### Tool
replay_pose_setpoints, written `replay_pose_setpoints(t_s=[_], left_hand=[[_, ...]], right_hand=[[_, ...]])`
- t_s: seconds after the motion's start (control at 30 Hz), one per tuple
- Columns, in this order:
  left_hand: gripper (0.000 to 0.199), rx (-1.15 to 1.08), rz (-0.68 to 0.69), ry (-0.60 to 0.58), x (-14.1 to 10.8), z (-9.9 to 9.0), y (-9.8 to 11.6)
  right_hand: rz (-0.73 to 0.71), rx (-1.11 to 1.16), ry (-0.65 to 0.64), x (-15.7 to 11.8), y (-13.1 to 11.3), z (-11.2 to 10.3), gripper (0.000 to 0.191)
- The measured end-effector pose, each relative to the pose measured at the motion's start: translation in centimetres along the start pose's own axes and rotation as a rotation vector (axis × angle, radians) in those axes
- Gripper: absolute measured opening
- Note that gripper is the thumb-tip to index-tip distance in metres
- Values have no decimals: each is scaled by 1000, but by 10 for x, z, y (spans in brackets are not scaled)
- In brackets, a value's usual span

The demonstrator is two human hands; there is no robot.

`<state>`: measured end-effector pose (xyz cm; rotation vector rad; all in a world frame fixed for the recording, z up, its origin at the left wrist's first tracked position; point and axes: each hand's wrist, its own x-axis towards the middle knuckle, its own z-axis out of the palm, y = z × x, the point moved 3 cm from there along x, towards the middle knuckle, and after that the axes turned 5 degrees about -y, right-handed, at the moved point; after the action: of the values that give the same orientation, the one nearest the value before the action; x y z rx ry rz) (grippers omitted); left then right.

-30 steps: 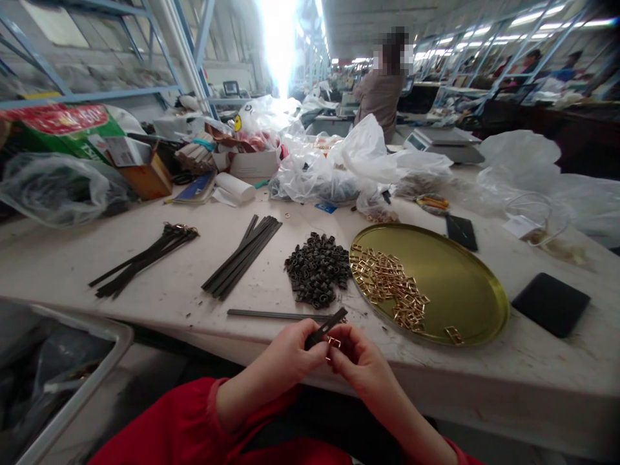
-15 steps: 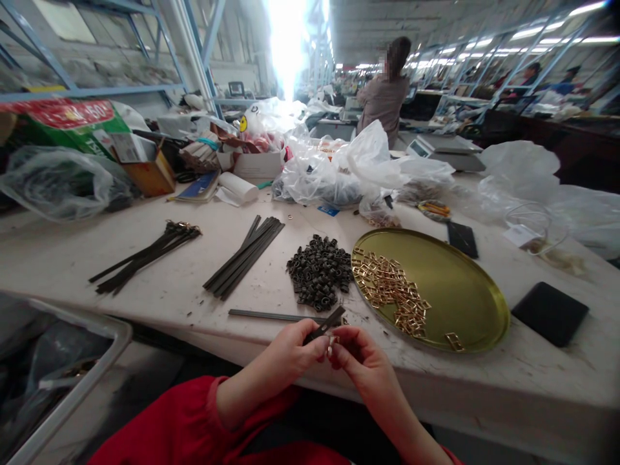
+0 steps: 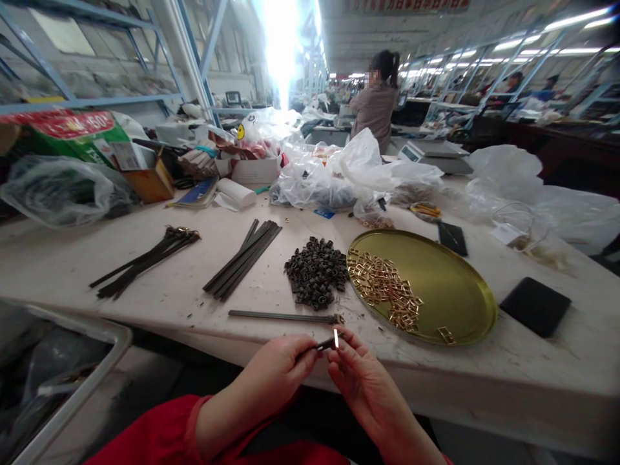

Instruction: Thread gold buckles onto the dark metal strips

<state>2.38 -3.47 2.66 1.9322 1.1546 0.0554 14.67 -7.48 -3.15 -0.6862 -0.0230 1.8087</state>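
At the table's front edge my left hand (image 3: 276,368) pinches a dark strap (image 3: 321,345) whose end points right. My right hand (image 3: 361,381) grips a shiny gold buckle (image 3: 336,338) at that end; I cannot tell whether the strap runs through it. Just beyond my hands lies another dark strap (image 3: 281,316) with a gold buckle at its right end. Behind it sits a heap of small dark loops (image 3: 316,274). Many gold buckles (image 3: 387,287) are gathered on the left part of a round gold tray (image 3: 450,278).
Plain dark straps (image 3: 242,261) and a bundle of buckled straps (image 3: 150,261) lie at left. A black pad (image 3: 535,307) is right of the tray. Plastic bags (image 3: 334,177) and a scale (image 3: 433,157) line the back. A bin (image 3: 113,336) stands lower left. A person (image 3: 375,106) stands beyond.
The strap in my left hand has swung from slanting upward to lying flatter, and the buckle now stands upright at its end. Both hands have shifted slightly downward. The view has turned slightly.
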Motion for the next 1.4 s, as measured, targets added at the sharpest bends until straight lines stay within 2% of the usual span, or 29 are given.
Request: replay_pose_setpoints(t_s=[0.37, 0.43, 0.57, 0.63, 0.87, 1.07, 1.4], left_hand=[[22, -5, -72, 18, -8, 2, 2], [23, -75, -88, -1, -8, 3, -1], [32, -353, -77, -63, -4, 12, -9], [32, -387, -66, -67, 0, 15, -11], [30, -286, -8, -36, 6, 15, -8], [28, -294, -36, -37, 5, 14, -8], [29, -141, -82, 35, 6, 21, -15]], right_hand=[[-67, -122, -9, -6, 4, 3, 34], [-77, -153, -1, -5, 3, 1, 34], [-130, -237, 26, 0, 2, -6, 34], [-169, -301, 23, 2, 2, -8, 33], [-172, -439, -24, 3, 5, -11, 28], [-151, -447, -21, 5, 7, -12, 29], [-132, -440, 35, 2, 11, -14, 30]])
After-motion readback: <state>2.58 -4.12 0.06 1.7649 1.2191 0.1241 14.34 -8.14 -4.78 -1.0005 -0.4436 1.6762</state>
